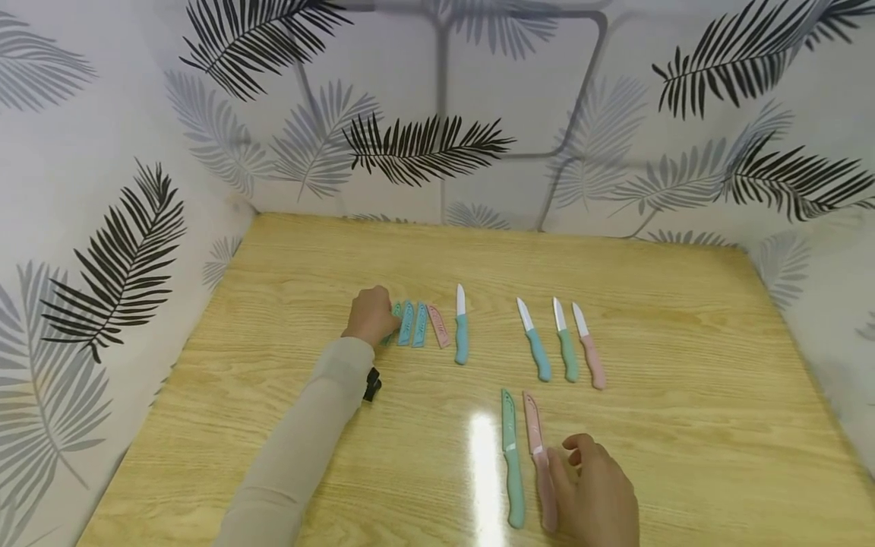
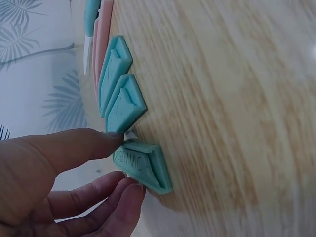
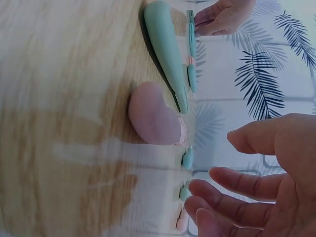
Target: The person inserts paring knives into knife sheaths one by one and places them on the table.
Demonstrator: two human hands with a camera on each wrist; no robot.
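Centre-left, the left hand (image 1: pixel 371 315) pinches a green knife sheath (image 2: pixel 142 165) — well short of the wooden table's far edge (image 1: pixel 383 228). Lower right, the right hand (image 1: pixel 598 490) — fingers loosely parted — hangs beside a pink sheathed knife (image 1: pixel 539 458).

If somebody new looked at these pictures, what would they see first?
Probably the big black leaves on the back wall, and four bare knives with bright white blades across the middle of the table. Closer to the camera, a green knife and a pink knife lie in their covers beside the right hand. Further left, the left hand pinches a green cover.
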